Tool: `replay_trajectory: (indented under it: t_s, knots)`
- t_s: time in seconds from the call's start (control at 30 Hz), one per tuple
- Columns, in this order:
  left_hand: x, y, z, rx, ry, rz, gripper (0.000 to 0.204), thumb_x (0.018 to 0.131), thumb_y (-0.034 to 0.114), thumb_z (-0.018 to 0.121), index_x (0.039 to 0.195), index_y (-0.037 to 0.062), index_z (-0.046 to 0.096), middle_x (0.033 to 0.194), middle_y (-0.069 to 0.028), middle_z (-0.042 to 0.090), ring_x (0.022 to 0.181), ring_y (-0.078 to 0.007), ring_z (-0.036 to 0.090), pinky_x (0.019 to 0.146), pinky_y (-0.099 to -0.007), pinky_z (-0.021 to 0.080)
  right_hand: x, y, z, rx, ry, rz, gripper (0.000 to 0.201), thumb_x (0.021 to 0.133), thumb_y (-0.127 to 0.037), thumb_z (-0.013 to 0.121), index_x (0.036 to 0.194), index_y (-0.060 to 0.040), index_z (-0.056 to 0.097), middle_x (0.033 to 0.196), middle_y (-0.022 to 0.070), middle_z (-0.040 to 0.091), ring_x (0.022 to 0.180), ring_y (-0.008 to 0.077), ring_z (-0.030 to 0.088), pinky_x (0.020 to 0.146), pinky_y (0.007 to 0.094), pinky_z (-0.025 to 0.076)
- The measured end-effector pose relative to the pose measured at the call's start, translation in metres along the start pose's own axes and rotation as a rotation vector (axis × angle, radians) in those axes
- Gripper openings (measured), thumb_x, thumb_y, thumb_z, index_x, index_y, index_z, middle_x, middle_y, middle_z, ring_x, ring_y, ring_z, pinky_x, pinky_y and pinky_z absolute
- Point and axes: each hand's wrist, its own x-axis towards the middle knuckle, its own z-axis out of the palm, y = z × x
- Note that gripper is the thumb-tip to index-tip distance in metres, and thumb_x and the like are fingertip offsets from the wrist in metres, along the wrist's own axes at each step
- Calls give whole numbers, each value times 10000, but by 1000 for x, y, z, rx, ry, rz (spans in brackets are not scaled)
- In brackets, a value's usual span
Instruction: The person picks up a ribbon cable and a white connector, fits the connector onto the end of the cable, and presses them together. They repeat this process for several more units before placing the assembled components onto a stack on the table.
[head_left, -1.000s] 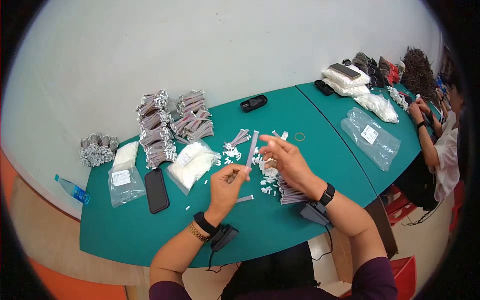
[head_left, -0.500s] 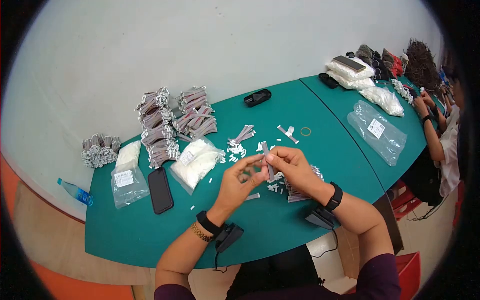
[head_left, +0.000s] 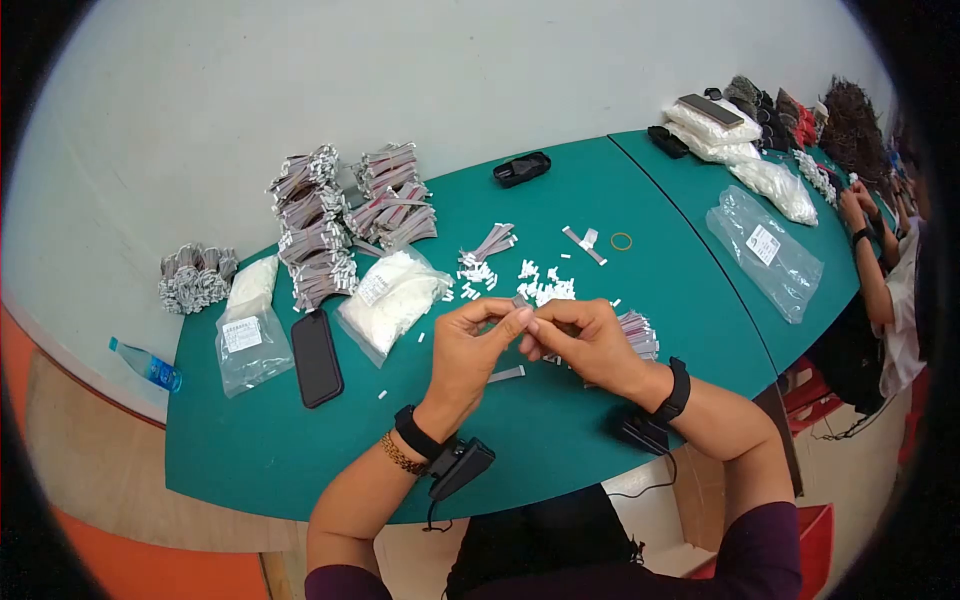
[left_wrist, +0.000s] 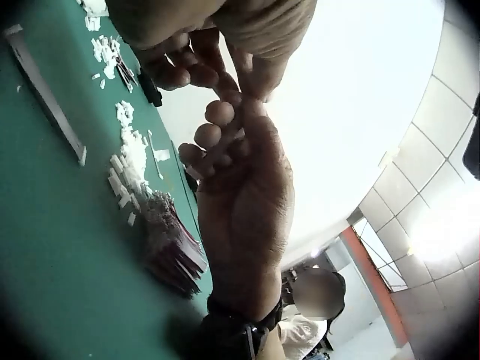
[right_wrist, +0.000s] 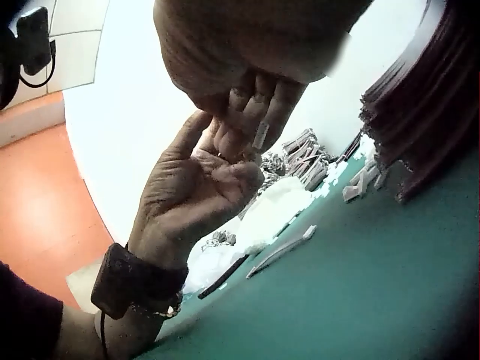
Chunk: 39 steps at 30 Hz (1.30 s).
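Observation:
Both hands meet above the green table (head_left: 400, 450), their thumbs and fingertips close together around one short grey flat ribbon cable (head_left: 519, 300). My left hand (head_left: 465, 350) pinches it between thumb and forefinger. From the other side, my right hand (head_left: 592, 345) grips the same cable with curled fingers, which cover most of it. A white connector end (right_wrist: 261, 135) pokes out by the fingers in the right wrist view. Below the hands lie a single loose ribbon cable (head_left: 507, 375) and a stack of ribbon cables (left_wrist: 176, 255), partly behind the right hand in the head view.
Small white connectors (head_left: 545, 287) lie scattered beyond the hands. Bundled cables (head_left: 318, 230), a bag of white parts (head_left: 392, 295) and a black phone (head_left: 318, 358) are to the left. A rubber band (head_left: 621, 241) and a clear bag (head_left: 765, 250) lie right; another person (head_left: 900, 270) sits there.
The right hand, earlier apart with fingers spread, has come in to the left hand and taken hold of the cable. The cable, first upright in the left hand, is now mostly covered by fingers.

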Motion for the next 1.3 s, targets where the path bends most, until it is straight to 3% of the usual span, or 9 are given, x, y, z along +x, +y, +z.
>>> replay_trajectory:
  t_s: [0.13,0.33,0.53,0.63,0.73,0.93,1.03,1.3]
  knots:
    - [0,-6,0,-56,27,-53,100,853,92,629,851,-5,652,796,-44,639,727,-88,553,698,-227,447,-1,2,0,-11,-7,8,186,917,-112,534,910,45,633,796,54,642,707,90,599,633,218,496]
    - [-2,-14,3,-240,60,-132,126,868,134,621,867,9,640,755,-20,600,650,-64,481,604,-221,398,1,10,-2,100,-17,-1,206,932,-131,515,960,42,624,821,69,637,708,100,600,646,229,510]
    - [-2,-9,8,-267,38,-127,126,880,139,604,877,16,631,725,-16,556,646,-75,483,586,-231,422,2,14,-2,139,-22,11,220,939,-150,506,978,33,622,817,64,632,705,103,602,639,232,514]
    - [-4,0,14,-238,63,-76,143,883,145,600,876,5,628,725,-14,551,636,-81,482,600,-231,438,3,13,-2,157,-30,38,223,941,-157,502,967,28,624,807,62,632,702,104,606,634,229,515]
    - [-3,-1,13,-295,44,-151,155,882,140,602,912,-10,626,745,-18,563,629,-81,483,617,-230,444,3,12,-2,186,-49,63,222,942,-161,500,953,22,626,796,60,632,693,106,612,626,226,515]
    - [-2,-6,3,-48,99,-16,181,843,101,651,969,-29,652,878,-73,648,752,-95,571,699,-233,468,3,8,-3,205,-69,88,213,936,-163,515,931,23,619,781,69,642,673,110,620,612,223,515]
    - [-1,-6,2,-59,115,5,179,828,95,669,955,-32,661,902,-85,660,800,-106,589,720,-228,468,3,5,-2,212,-67,99,208,934,-160,519,921,23,618,776,71,646,666,110,619,609,222,514]
    - [-4,1,2,-184,52,-181,204,857,139,636,991,-16,635,889,-62,637,807,-110,574,749,-244,458,3,8,-2,214,-37,96,221,934,-164,519,899,28,624,778,68,642,669,106,614,599,225,499]
